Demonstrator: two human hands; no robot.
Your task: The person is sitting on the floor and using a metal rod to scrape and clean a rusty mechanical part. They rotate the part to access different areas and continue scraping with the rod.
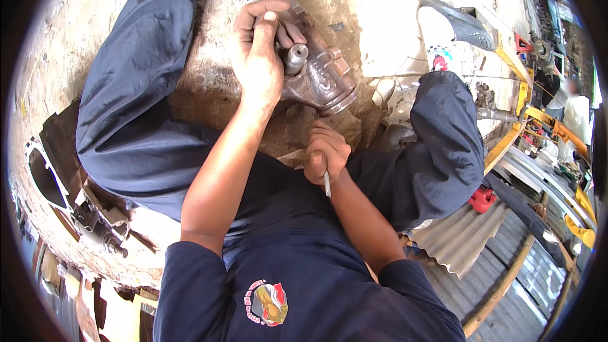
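A dark, greasy cast-metal gear housing (320,82) rests on the ground between my legs, with a round stub shaft (296,57) sticking up from it. My left hand (261,47) lies over its left side, fingers curled onto the metal beside the shaft and thumb pointing away from me. Just below the round flanged end of the housing, my right hand (326,152) is closed in a fist around a thin, pale metal rod (327,185). One end of the rod shows under the fist; its other end is hidden, so its kind cannot be told.
An open metal casing (45,174) and other machine parts (101,234) lie at the left. On the right are a yellow metal frame (506,145), a red object (482,199), corrugated sheets (459,237) and a wooden pole (500,285). Another person (573,98) is at the far right.
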